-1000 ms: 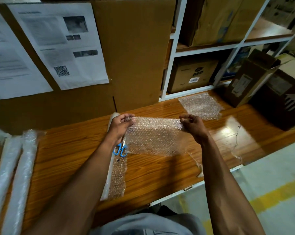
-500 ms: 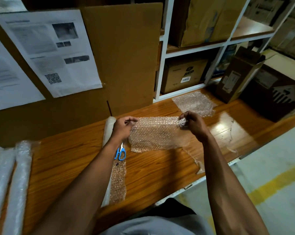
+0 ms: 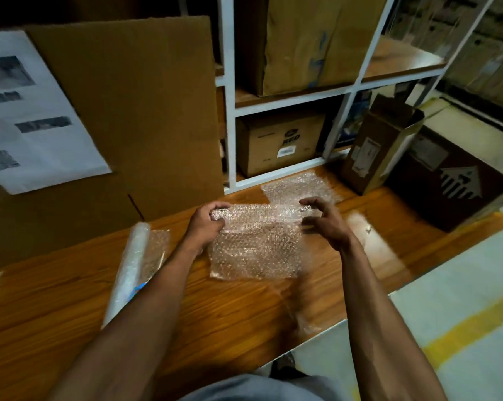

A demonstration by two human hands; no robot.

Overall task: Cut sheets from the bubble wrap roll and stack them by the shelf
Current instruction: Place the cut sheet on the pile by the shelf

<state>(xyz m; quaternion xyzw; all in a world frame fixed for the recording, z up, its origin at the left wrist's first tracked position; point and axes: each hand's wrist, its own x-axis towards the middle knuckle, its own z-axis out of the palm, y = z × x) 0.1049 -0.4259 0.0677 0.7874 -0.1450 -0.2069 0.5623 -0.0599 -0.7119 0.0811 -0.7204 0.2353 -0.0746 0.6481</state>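
Observation:
A cut sheet of bubble wrap [image 3: 256, 247] hangs over the wooden table [image 3: 230, 314], held by its top edge. My left hand [image 3: 206, 224] pinches the sheet's top left corner, and my right hand [image 3: 322, 218] pinches the top right corner. Just beyond the held sheet, a stack of cut sheets [image 3: 296, 188] lies on the table at the foot of the white shelf [image 3: 230, 111]. The bubble wrap roll [image 3: 131, 264] lies to the left of my left arm. The blue scissors [image 3: 137, 289] are mostly hidden behind that arm.
A cardboard panel [image 3: 146, 111] with printed papers [image 3: 33, 120] leans against the wall on the left. Boxes fill the shelf, and more cartons [image 3: 383, 146] stand on the table at the right. Loose clear film [image 3: 308, 322] lies at the table's front edge.
Both hands have carried the cut sheet to the right and farther back, toward the stack by the shelf. The view has turned right, so the roll now lies farther left.

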